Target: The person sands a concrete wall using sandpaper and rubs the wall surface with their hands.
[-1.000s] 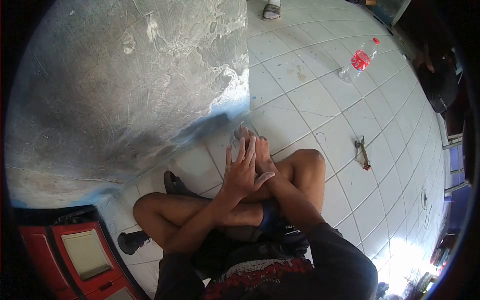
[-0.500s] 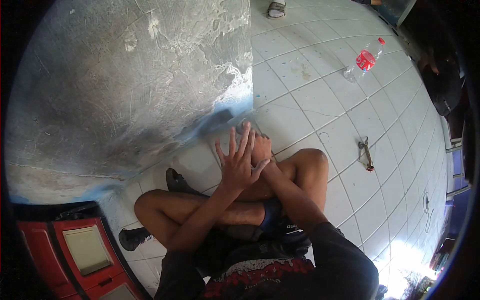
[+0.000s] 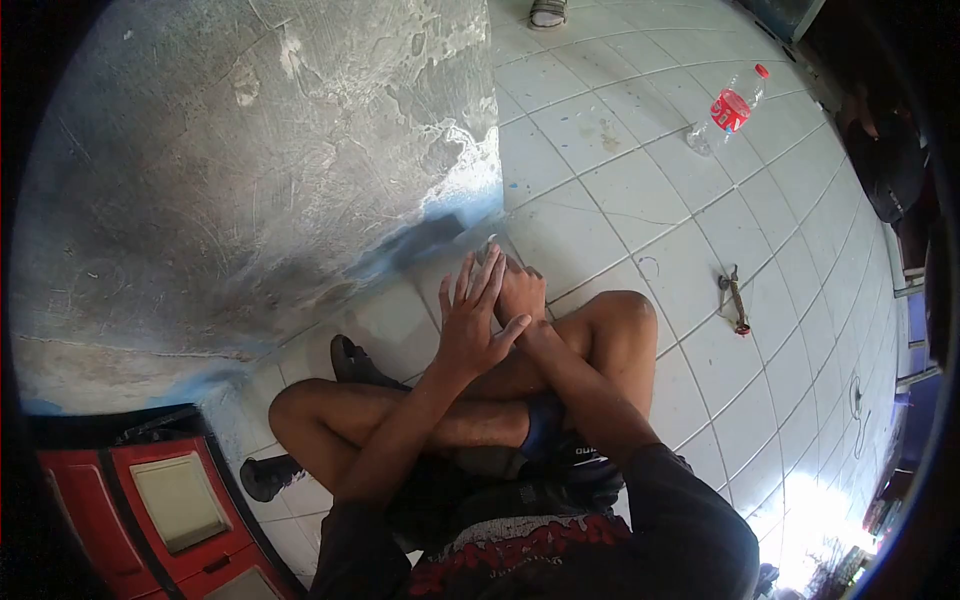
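Left hand [image 3: 472, 325], fingers spread, beside right hand [image 3: 522, 293], fingers curled, contents I cannot tell; bottle [image 3: 731, 110], two o'clock; wall [image 3: 270, 170], ten o'clock.

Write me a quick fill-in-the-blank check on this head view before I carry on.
The plastic bottle has a cap coloured ____.
The hand with its fingers spread flatter is the person's own ____ one.
The paint along the foot of the grey wall is ____.

Missing words: red; left; blue.
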`<state>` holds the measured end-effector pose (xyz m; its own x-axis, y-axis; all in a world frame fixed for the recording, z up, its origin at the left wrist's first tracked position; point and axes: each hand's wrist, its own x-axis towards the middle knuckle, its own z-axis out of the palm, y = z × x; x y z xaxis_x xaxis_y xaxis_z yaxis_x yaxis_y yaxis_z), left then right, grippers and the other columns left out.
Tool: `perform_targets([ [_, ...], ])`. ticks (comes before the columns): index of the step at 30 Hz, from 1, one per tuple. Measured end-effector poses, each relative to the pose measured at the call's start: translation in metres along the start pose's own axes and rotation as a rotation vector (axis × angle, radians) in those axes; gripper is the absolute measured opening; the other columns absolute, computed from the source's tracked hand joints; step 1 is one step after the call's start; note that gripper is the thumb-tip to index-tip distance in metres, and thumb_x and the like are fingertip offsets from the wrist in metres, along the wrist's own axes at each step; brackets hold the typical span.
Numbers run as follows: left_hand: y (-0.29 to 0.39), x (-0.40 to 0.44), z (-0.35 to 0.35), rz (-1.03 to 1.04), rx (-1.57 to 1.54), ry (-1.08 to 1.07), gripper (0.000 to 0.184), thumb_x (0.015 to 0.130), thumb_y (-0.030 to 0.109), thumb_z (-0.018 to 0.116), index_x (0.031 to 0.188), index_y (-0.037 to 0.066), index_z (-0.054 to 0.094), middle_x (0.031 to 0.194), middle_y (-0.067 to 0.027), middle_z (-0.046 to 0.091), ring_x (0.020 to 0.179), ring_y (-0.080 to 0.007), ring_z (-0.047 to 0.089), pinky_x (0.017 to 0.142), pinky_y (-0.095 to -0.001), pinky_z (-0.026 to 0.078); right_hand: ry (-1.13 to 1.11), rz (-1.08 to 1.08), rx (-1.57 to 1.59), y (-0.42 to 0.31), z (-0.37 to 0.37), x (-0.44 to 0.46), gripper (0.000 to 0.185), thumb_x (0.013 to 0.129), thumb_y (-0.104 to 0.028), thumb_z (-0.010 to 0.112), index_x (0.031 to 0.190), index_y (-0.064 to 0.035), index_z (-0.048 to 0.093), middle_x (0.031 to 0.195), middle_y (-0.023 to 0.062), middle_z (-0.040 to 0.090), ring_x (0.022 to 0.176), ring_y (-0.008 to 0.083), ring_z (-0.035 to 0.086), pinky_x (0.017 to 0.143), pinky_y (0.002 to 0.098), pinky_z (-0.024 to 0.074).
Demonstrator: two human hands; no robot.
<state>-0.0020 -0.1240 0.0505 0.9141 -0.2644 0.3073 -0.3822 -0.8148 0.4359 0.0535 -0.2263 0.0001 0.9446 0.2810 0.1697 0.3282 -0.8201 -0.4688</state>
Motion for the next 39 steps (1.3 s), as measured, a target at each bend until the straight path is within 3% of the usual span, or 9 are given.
perform_targets([
  [4,0.006,-0.002,0.0,0.003,0.057,-0.041,0.075,0.088,0.049,0.05,0.144,0.004,0.029,0.152,-0.0106,0.025,0.138,-0.0366,0.021,0.106,-0.053,0.016,-0.062,0.136,0.11,-0.003,-0.01,0.003,0.036,0.087,-0.024,0.053,0.117,-0.0055,0.048,0.09,0.0141,0.064,0.075,0.0343,0.065,0.064,0.0458,0.0525],
  [6,0.009,-0.005,0.001,0.014,0.052,-0.041,0.075,0.087,0.05,0.05,0.144,0.004,0.03,0.152,-0.01,0.025,0.139,-0.0361,0.02,0.107,-0.0531,0.015,0.106,0.158,0.161,0.006,-0.004,0.004,0.043,0.084,-0.024,0.056,0.122,-0.0047,0.048,0.083,0.017,0.066,0.073,0.0369,0.065,0.06,0.0463,0.0515],
  [13,0.017,-0.006,0.001,0.06,0.015,-0.15,0.072,0.087,0.05,0.05,0.142,0.006,0.035,0.151,-0.0068,0.027,0.14,-0.0308,0.019,0.11,-0.0524,0.013,0.362,0.158,0.348,0.03,0.008,0.008,0.031,0.086,-0.02,0.056,0.112,-0.0042,0.053,0.078,0.0176,0.066,0.066,0.0387,0.062,0.055,0.0452,0.0478],
  [15,0.016,-0.008,0.003,0.083,-0.047,-0.139,0.071,0.088,0.051,0.048,0.142,0.006,0.035,0.151,-0.0065,0.028,0.14,-0.0308,0.02,0.11,-0.0521,0.013,0.395,0.199,0.418,0.034,0.012,0.012,0.026,0.089,-0.019,0.056,0.108,-0.0015,0.055,0.072,0.0142,0.065,0.058,0.031,0.061,0.052,0.0401,0.046],
  [19,0.017,-0.011,0.003,0.092,0.004,-0.145,0.07,0.089,0.053,0.045,0.141,0.008,0.036,0.151,-0.0087,0.027,0.139,-0.0311,0.022,0.11,-0.0521,0.011,0.245,0.37,0.68,0.037,0.009,0.021,0.031,0.086,-0.011,0.058,0.115,0.0001,0.052,0.082,0.0202,0.065,0.073,0.0367,0.065,0.061,0.0416,0.049],
  [22,0.019,-0.012,0.002,0.071,0.023,-0.12,0.07,0.089,0.055,0.041,0.142,0.01,0.037,0.151,-0.0105,0.025,0.139,-0.0321,0.021,0.11,-0.0534,0.008,0.312,0.357,0.83,0.027,0.0,0.023,0.026,0.092,-0.012,0.055,0.113,0.0017,0.052,0.079,0.0183,0.065,0.068,0.0296,0.066,0.058,0.0371,0.0491],
  [24,0.018,-0.01,0.002,0.065,0.054,-0.053,0.067,0.09,0.057,0.039,0.141,0.014,0.039,0.152,-0.0117,0.023,0.139,-0.0349,0.018,0.109,-0.0561,0.004,0.565,0.139,0.814,0.016,-0.005,0.025,0.025,0.094,-0.018,0.055,0.107,0.003,0.052,0.07,0.0099,0.063,0.048,0.0136,0.053,0.045,0.029,0.0413],
  [27,0.014,-0.006,0.001,0.027,0.073,0.018,0.064,0.09,0.057,0.038,0.14,0.018,0.042,0.152,-0.012,0.023,0.139,-0.0375,0.015,0.108,-0.0581,0.003,0.443,0.202,0.798,0.008,-0.015,0.018,0.022,0.091,-0.01,0.057,0.109,0.0014,0.05,0.08,0.0171,0.066,0.063,0.0241,0.066,0.054,0.0334,0.0496],
  [39,-0.011,0.01,-0.007,-0.052,0.139,0.103,0.058,0.09,0.056,0.038,0.137,0.022,0.047,0.153,-0.0101,0.022,0.139,-0.0397,0.013,0.106,-0.0609,-0.002,0.486,-0.036,0.713,-0.004,-0.005,0.009,0.018,0.088,-0.008,0.06,0.102,-0.0017,0.052,0.074,0.0163,0.064,0.063,0.0283,0.066,0.054,0.0353,0.0507],
])
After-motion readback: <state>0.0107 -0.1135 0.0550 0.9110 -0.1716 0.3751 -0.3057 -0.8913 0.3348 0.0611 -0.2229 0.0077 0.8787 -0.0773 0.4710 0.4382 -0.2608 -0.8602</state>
